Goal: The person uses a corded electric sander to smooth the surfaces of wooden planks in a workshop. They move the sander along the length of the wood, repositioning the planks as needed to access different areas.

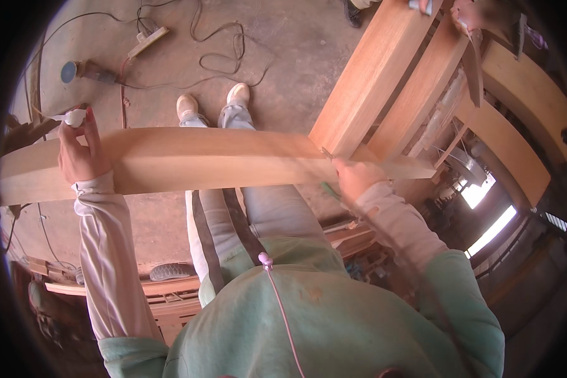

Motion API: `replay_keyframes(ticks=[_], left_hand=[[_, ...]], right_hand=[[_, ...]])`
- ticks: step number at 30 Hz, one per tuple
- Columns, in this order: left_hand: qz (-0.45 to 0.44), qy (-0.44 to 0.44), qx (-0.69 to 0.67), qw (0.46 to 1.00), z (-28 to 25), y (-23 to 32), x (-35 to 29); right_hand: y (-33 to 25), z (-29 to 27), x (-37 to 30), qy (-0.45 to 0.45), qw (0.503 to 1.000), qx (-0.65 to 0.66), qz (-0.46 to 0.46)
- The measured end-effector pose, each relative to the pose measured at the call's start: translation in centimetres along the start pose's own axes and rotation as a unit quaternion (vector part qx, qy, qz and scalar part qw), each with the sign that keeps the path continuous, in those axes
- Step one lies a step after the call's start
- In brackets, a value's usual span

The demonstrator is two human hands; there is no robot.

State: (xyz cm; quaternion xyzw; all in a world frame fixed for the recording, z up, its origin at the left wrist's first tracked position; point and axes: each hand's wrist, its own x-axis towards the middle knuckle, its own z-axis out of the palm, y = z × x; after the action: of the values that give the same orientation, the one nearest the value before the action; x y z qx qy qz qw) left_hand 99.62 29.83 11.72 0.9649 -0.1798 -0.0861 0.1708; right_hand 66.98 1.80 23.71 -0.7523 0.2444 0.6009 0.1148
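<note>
1. Beam (220,150): runs left to right; far edge bowed, right part meeting the board (378,66) at an angle.
2. Left hand (84,154): at the beam's left part; grip together on a white piece (75,118), which shows past the far edge.
3. Right hand (359,179): beside the joint, fingers curled; cannot tell whether its grip is clamped on anything.
4. Room: narrow gap between board and slat (422,85); wider floor (290,50) beyond the beam, bearing a power strip (148,43).

Pale tan beam (214,160), white item (75,118), orange-tan boards (373,72), green shirt (321,315), brownish-grey floor (296,69)
</note>
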Motion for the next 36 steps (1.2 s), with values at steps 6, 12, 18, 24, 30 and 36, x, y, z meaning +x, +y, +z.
replay_keyframes(ticks=[6,12,18,24,30,36], left_hand=[[0.016,0.02,-0.003,1.0,0.3,-0.3,0.3],[0.015,0.014,0.008,1.0,0.1,0.4,-0.3],[0.001,0.003,0.012,1.0,-0.2,0.3,-0.2],[0.011,0.012,0.004,1.0,0.1,0.4,0.1],[0.002,-0.003,0.014,1.0,0.2,-0.3,-0.1],[0.015,0.018,-0.013,1.0,0.3,0.0,-0.1]], right_hand=[[-1.4,0.9,3.0,0.024,0.999,-0.001,0.036],[2.3,1.0,-2.4,0.131,0.989,0.051,-0.055],[2.8,2.6,-2.4,0.099,0.988,0.115,-0.022],[0.0,0.6,0.5,0.069,0.997,0.005,-0.024],[0.4,0.8,0.1,0.103,0.993,-0.008,-0.052],[-0.8,2.4,3.2,0.119,0.99,-0.046,-0.06]])
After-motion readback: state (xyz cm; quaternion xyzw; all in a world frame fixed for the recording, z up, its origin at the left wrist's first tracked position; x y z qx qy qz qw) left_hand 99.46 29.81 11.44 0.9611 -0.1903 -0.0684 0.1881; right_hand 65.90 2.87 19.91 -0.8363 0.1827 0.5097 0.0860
